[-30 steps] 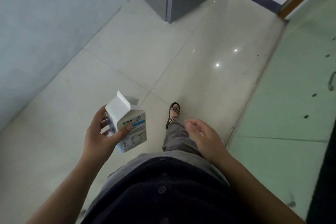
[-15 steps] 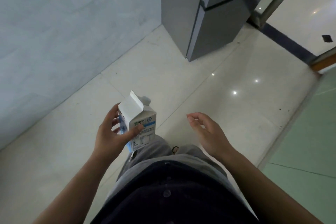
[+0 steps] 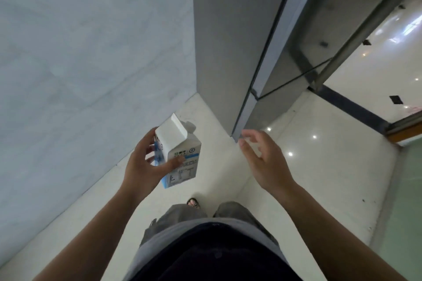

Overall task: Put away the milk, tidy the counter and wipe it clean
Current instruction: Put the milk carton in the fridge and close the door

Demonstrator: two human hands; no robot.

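Note:
A white and blue milk carton (image 3: 182, 155) with its gable top flapped open sits in my left hand (image 3: 146, 164), thumb on the printed front face, fingers behind it. It is held upright at waist height, left of centre. My right hand (image 3: 262, 159) is raised with its fingers apart and holds nothing; its fingertips are close to the lower front corner of a tall grey fridge (image 3: 258, 36). Both fridge doors are closed, with a dark seam between the upper and lower one.
A pale grey wall (image 3: 86, 48) runs along the left and meets the fridge's side. Glossy white floor tiles (image 3: 319, 166) stretch ahead and right. A metal-framed glass partition (image 3: 360, 27) stands right of the fridge, and a greenish glass panel (image 3: 408, 212) at the far right.
I have walked closer to the fridge, which now fills the upper middle of the view. Both hands have risen, and the right hand has reached forward toward the fridge's corner.

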